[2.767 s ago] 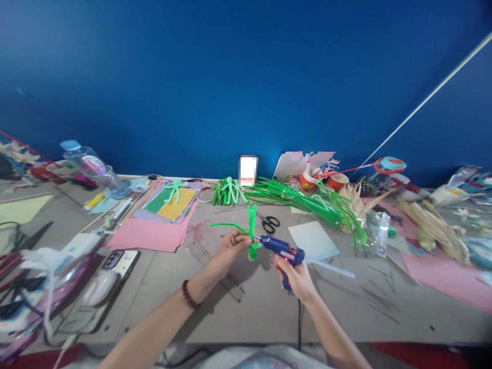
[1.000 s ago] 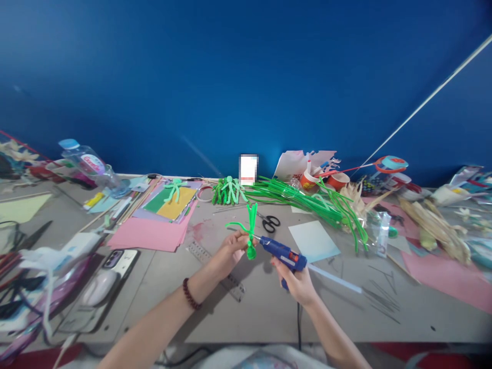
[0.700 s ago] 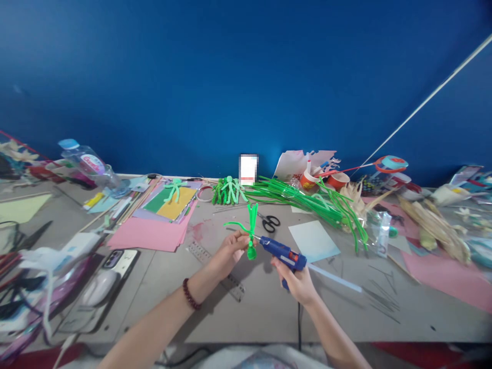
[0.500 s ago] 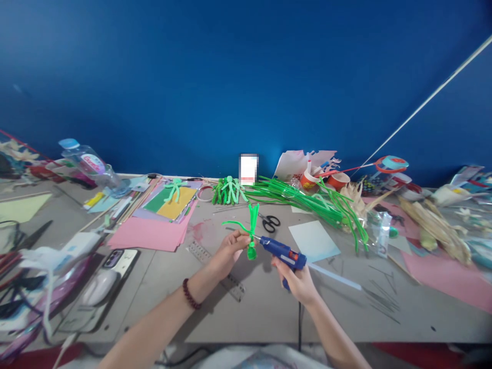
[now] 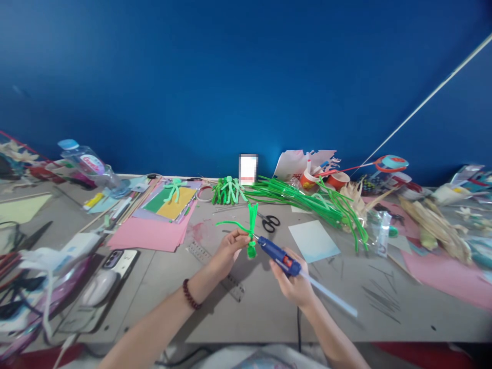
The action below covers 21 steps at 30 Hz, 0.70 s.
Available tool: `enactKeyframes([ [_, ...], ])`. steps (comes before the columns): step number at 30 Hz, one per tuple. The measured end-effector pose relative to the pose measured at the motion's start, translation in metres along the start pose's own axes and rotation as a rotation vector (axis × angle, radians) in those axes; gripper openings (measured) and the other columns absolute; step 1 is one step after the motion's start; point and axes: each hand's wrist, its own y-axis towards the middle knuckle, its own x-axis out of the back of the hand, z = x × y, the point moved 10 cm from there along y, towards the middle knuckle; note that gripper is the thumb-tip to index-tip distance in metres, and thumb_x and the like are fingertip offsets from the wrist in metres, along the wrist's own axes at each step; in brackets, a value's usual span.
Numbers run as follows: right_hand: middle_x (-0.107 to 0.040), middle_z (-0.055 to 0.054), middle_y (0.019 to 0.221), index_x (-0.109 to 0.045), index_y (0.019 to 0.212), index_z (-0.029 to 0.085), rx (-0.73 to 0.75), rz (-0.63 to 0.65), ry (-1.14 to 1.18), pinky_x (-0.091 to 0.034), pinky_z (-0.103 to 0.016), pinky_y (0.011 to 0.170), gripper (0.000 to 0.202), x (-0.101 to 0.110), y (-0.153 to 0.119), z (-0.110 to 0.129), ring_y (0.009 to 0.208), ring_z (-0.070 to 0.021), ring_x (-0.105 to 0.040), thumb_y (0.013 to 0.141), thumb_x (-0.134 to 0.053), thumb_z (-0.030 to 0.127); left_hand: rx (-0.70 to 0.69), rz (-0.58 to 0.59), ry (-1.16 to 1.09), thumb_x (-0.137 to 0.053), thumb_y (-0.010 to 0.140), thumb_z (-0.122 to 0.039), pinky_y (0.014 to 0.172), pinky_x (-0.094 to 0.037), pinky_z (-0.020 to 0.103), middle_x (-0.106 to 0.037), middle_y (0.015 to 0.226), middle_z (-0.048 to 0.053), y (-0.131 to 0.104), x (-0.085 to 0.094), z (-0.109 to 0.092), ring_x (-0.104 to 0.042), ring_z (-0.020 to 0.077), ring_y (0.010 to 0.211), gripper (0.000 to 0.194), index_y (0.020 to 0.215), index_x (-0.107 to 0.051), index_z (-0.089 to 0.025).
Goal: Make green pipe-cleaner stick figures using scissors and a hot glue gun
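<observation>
A small bright-green pipe cleaner figure [image 5: 251,225] is pinched between the fingers of my left hand [image 5: 231,249], its strands pointing up and one arm sticking out to the left. My right hand [image 5: 294,282] is wrapped round a blue hot glue gun [image 5: 279,254]. The metal nozzle is at the figure's middle; whether it touches I cannot tell. From the gun's back end a long translucent glue stick [image 5: 330,294] juts out to the lower right. Beneath my left hand a clear ruler [image 5: 233,287] lies on the grey table [image 5: 265,318].
Black-handled scissors [image 5: 270,222] lie just beyond the gun. Green pipe cleaners [image 5: 303,200] and finished-looking green figures [image 5: 229,190] line the back near the blue wall [image 5: 246,92]. Pink paper [image 5: 148,233] and a phone [image 5: 92,302] are left; light-blue paper [image 5: 314,241] and cut wires [image 5: 380,297] right.
My right hand has tilted the glue gun, its back end swinging down and slightly left with the glue stick. The figure has shifted very slightly in my left hand.
</observation>
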Motion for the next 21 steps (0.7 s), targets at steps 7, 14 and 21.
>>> enactKeyframes([
  [7, -0.050, -0.001, 0.063, -0.051, 0.069, 0.019, 0.010, -0.141, -0.056, -0.042, -0.025, 0.054, 0.020, 0.016, 0.001, 0.000, 0.054, -0.0128, -0.048, 0.080, -0.058, 0.034, 0.022, -0.029, -0.087, -0.075, 0.065, -0.024, 0.066, -0.037, 0.025, -0.067, 0.072, 0.003, 0.002, 0.004, 0.002, -0.056, 0.0131, 0.067, 0.019, 0.077, -0.062, -0.016],
  [14, -0.049, 0.004, 0.045, -0.054, 0.079, 0.017, -0.431, -0.093, 0.565, -0.038, -0.023, 0.035, 0.042, 0.018, -0.002, -0.049, 0.034, -0.0110, -0.045, 0.080, -0.050, 0.059, 0.041, -0.019, -0.170, -0.073, 0.064, -0.021, 0.067, -0.038, 0.025, -0.066, 0.071, 0.003, 0.004, 0.005, 0.002, -0.057, 0.0130, 0.069, 0.021, 0.079, -0.060, -0.016],
  [21, -0.054, 0.001, 0.050, -0.054, 0.072, 0.017, -0.734, -0.185, 0.479, -0.040, -0.025, 0.033, 0.057, 0.076, -0.011, -0.096, 0.039, -0.0146, -0.053, 0.071, -0.045, 0.073, 0.083, 0.018, -0.222, -0.071, 0.064, -0.020, 0.061, -0.040, 0.024, -0.066, 0.070, 0.003, 0.006, 0.006, 0.011, -0.057, 0.0129, 0.065, 0.023, 0.081, -0.056, -0.016],
])
